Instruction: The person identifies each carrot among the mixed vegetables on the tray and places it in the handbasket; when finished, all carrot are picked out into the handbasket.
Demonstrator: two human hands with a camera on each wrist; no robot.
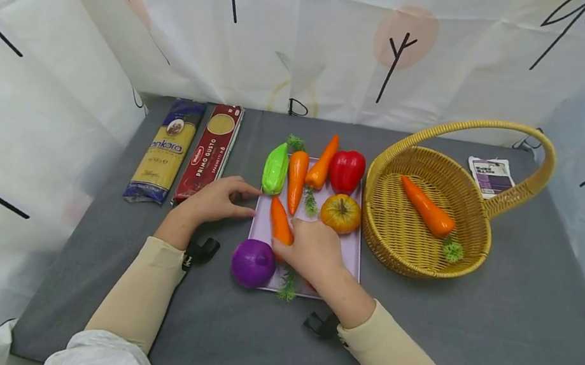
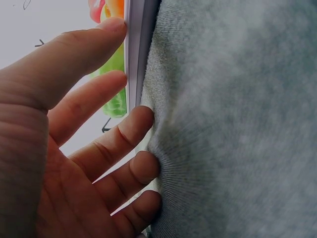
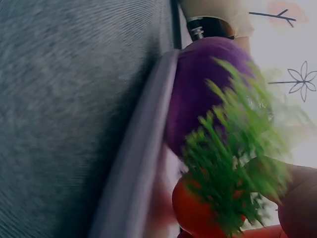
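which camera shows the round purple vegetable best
The head view: the round purple vegetable shows there whole, with nothing covering it. The right wrist view gets closer, but green carrot leaves hide part of it. The left wrist view doesn't show it at all.

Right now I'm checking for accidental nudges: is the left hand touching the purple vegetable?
Apart. The head view shows grey cloth and tray between the left hand and the purple vegetable.

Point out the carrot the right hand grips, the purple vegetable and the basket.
Carrot (image 1: 280,220), head view: visible middle of its body.
Purple vegetable (image 1: 253,264), head view: middle of its rounded body.
Basket (image 1: 399,227), head view: bare patch of its woven inside.
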